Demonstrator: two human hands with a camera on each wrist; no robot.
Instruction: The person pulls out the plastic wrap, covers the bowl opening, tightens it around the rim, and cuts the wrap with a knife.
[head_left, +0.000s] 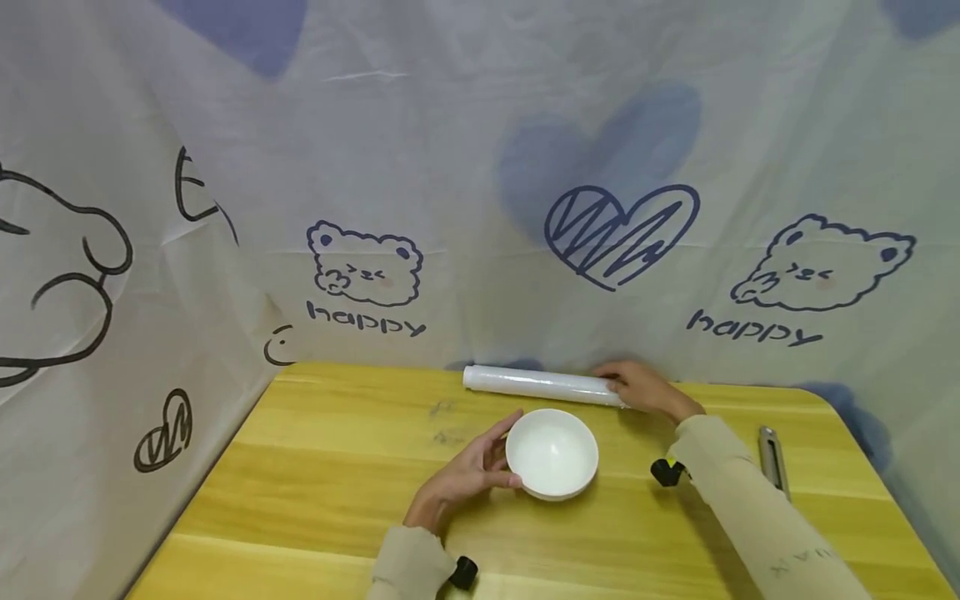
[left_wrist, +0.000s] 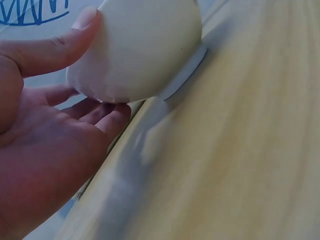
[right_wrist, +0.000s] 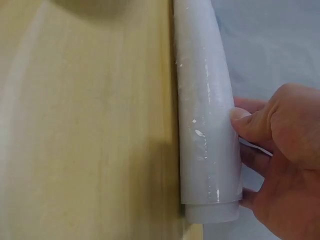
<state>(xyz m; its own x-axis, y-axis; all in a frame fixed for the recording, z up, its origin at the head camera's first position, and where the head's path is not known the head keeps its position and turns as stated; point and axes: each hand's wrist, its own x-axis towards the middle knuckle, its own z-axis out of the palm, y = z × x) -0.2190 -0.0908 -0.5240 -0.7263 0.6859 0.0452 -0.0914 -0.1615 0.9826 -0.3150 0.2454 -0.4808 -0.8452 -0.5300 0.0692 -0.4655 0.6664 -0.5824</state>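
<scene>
A white bowl [head_left: 552, 455] sits upright near the middle of the table, its inside visible from above. My left hand [head_left: 472, 467] holds its left side, thumb near the front and fingers toward the back; the left wrist view shows the bowl [left_wrist: 145, 50] between thumb and fingers. Behind it, a roll of clear plastic wrap [head_left: 536, 383] lies along the table's far edge. At its right end my right hand [head_left: 641, 387] grips it. In the right wrist view the thumb lies against the roll [right_wrist: 207, 120], with the other fingers partly hidden behind it.
A grey utility knife [head_left: 772, 458] lies to the right of my right sleeve [head_left: 757, 500]. The wooden table [head_left: 300, 483] ends at a printed cloth [head_left: 480, 167] hanging close behind the roll. More cloth hangs along the left side.
</scene>
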